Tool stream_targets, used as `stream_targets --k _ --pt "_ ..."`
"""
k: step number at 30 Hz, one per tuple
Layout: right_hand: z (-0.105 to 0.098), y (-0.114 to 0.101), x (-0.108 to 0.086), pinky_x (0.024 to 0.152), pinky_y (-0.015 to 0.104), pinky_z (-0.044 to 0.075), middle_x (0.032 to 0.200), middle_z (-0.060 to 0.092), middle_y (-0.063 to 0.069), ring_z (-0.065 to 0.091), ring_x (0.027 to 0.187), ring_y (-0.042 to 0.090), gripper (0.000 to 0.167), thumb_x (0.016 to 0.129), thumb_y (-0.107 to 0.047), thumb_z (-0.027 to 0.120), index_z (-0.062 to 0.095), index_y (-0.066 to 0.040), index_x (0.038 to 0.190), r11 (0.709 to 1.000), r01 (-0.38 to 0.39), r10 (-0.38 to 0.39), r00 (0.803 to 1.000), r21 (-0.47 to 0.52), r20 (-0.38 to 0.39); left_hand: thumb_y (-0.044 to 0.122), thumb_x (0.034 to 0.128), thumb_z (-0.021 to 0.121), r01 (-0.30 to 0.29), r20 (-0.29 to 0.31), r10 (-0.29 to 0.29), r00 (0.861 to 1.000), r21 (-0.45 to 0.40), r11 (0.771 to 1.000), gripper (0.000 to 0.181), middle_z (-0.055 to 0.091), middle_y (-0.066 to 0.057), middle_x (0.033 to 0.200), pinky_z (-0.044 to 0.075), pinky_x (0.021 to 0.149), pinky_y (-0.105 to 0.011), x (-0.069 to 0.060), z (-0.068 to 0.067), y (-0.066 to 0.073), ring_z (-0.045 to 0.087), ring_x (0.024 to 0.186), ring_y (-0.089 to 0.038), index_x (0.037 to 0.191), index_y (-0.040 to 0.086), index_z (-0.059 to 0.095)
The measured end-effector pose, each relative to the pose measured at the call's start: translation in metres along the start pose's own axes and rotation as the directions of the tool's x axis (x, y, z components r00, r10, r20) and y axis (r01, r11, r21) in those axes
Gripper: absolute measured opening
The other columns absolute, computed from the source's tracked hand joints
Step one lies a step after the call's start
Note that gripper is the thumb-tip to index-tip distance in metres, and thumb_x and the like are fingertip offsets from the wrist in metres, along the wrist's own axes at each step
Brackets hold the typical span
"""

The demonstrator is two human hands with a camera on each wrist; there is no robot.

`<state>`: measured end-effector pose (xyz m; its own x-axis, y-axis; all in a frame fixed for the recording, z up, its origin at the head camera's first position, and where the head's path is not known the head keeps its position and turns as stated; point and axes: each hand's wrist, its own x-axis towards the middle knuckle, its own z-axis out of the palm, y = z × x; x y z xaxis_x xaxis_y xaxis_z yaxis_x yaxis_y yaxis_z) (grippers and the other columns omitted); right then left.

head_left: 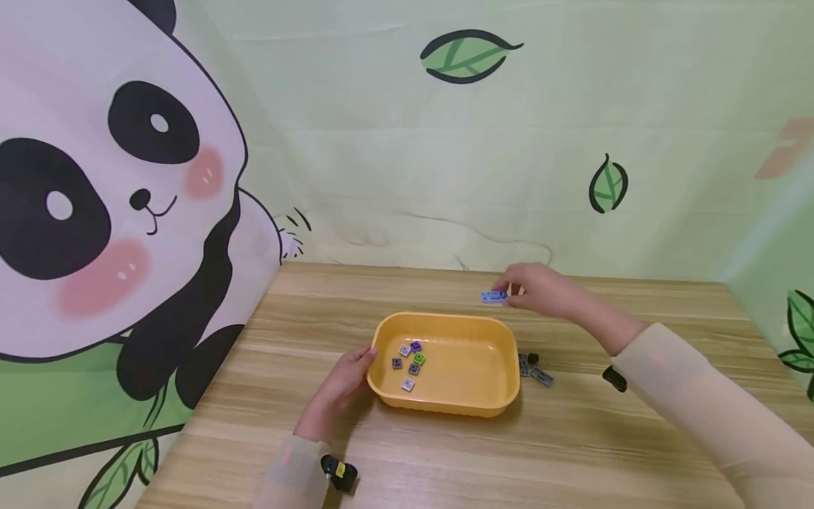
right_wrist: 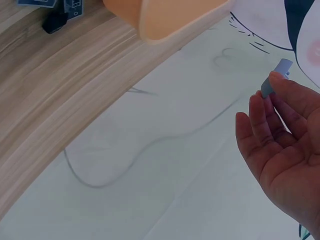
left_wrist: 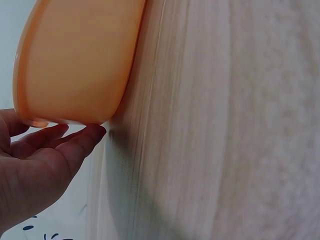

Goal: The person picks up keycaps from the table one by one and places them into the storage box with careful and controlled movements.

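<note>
- Closest to the lens, a pale right sleeve slants in from the lower right corner, with the left sleeve at the bottom edge!
- Left hand is on the yellow tray, grasping its left end, thumb at the rim and fingers against the outer wall.
- Over to the right hand: a neat pinch, thumb and fingertips gripping a small blue piece.
- And where is that blue piece? Just beyond the tray's far rim, apart from it, over toward the backdrop.
- Inside the tray, six little squares gather at the left: a purple square, a green square, two dark ones and two pale ones.
- Just outside the tray's right end, two grey pieces lie on the wooden table, a small black piece beside them.
- Behind it all, a big printed panda spreads across the left side, green leaves dotting the cloth.
</note>
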<state>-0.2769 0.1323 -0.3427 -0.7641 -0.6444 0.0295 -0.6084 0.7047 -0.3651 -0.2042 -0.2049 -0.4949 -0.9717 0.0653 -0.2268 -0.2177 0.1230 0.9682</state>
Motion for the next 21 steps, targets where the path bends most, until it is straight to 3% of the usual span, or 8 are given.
stream_targets --k 13,21 --pt "0.001 -0.013 0.024 0.086 0.040 0.058 0.108 0.074 0.015 0.066 0.096 0.025 0.023 0.094 -0.005 0.069 0.073 0.002 0.116 0.999 0.000 -0.003 0.999 0.050 0.052 0.012 0.1109 0.036 0.019 -0.007 -0.019 1.000 0.007 1.000 0.048 0.050 -0.041 0.143 0.058 0.100 -0.041 0.002 -0.001 -0.002 0.063 0.120 -0.032 0.148 -0.019 0.036" --pt "0.013 -0.022 0.044 0.087 0.037 0.057 0.104 0.074 0.014 0.065 0.096 0.024 0.022 0.091 -0.001 0.071 0.073 0.001 0.113 0.996 -0.001 -0.007 0.996 0.089 0.092 0.012 0.1107 0.036 0.009 -0.009 -0.009 1.000 0.004 1.000 0.048 0.051 -0.041 0.142 0.059 0.094 -0.034 0.002 -0.001 -0.003 0.064 0.117 -0.031 0.147 -0.018 0.038"
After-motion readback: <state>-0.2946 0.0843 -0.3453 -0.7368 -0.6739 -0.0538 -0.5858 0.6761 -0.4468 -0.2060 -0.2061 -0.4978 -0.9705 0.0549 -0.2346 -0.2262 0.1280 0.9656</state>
